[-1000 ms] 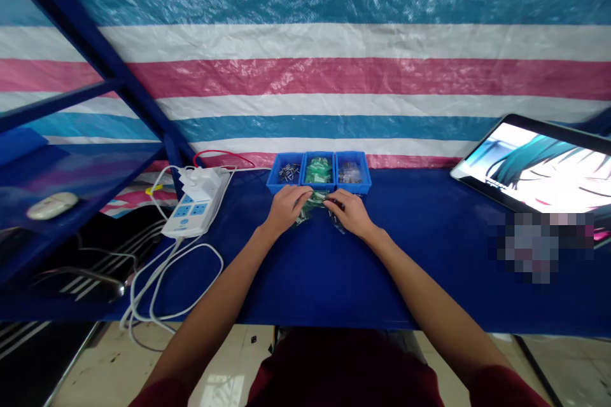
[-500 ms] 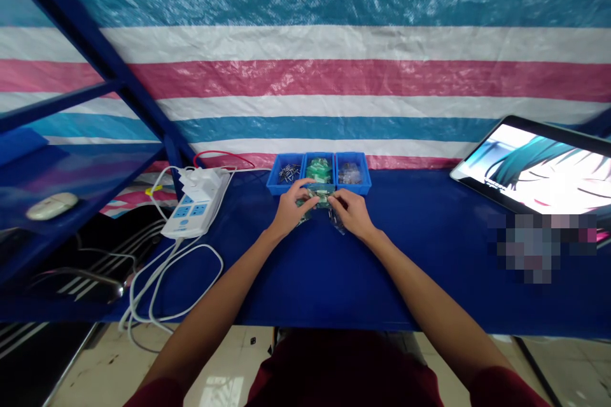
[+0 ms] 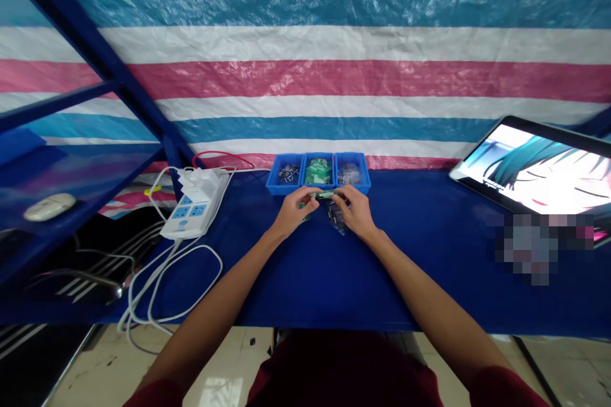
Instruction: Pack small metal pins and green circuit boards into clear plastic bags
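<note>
My left hand (image 3: pixel 292 211) and my right hand (image 3: pixel 356 208) are closed, pinching the two ends of a small clear plastic bag with greenish contents (image 3: pixel 326 194). It is seen nearly edge-on, so what is inside is too small to make out. Under my right fingers lies another clear bag (image 3: pixel 337 219) with dark and shiny bits. A green piece (image 3: pixel 305 208) shows partly below my left fingers. Just behind my hands stand three blue bins: one with metal screw-like pins (image 3: pixel 289 173), one with green packets (image 3: pixel 318 171), one with clear packets (image 3: pixel 349 173).
A white power strip (image 3: pixel 193 206) with a plugged-in adapter and looped white cables (image 3: pixel 157 289) lies at the left. A tablet screen (image 3: pixel 544 168) leans at the right beside a blurred patch. A white mouse (image 3: pixel 50 207) rests on the left shelf. Striped sheeting (image 3: pixel 334 79) hangs behind the table.
The bag between my hands has tilted from facing me to nearly edge-on. My fingers have shifted slightly, and the green packets in the middle bin show more fully.
</note>
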A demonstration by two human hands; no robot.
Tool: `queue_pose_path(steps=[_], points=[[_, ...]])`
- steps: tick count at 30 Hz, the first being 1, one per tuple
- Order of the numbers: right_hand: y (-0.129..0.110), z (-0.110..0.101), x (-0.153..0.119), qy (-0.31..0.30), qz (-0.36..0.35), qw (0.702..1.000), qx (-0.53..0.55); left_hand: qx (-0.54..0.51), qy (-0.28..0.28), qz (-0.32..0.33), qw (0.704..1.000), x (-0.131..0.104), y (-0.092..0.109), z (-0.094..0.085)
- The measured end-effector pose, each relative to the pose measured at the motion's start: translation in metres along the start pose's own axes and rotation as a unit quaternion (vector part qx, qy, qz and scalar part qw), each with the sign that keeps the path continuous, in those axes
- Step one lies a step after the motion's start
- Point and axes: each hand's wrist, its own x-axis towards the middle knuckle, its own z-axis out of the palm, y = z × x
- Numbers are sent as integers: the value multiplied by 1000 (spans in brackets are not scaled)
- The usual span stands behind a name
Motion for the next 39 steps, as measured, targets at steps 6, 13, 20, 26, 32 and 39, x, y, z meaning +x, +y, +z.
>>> queue_pose_path(steps=[6, 13, 20, 26, 32, 39], points=[[0, 1, -1, -16, 25, 1000, -2, 75, 21, -14, 997, -1, -1, 0], [-2, -2, -3, -37, 25, 998, 49, -58, 21, -115, 991, -2, 4, 2], [4, 2, -4, -57, -2, 998, 41, -37, 14, -105, 994, -2, 4, -1], [0, 2, -2, -24, -26, 999, 29, 76, 30, -26, 996, -3, 4, -3], [-4, 0, -1, -12, 19, 999, 44, 90, 99, 84, 987, 2, -2, -2], [-1, 2, -5, -7, 57, 997, 59, 121, 81, 7, 989, -2, -4, 1]])
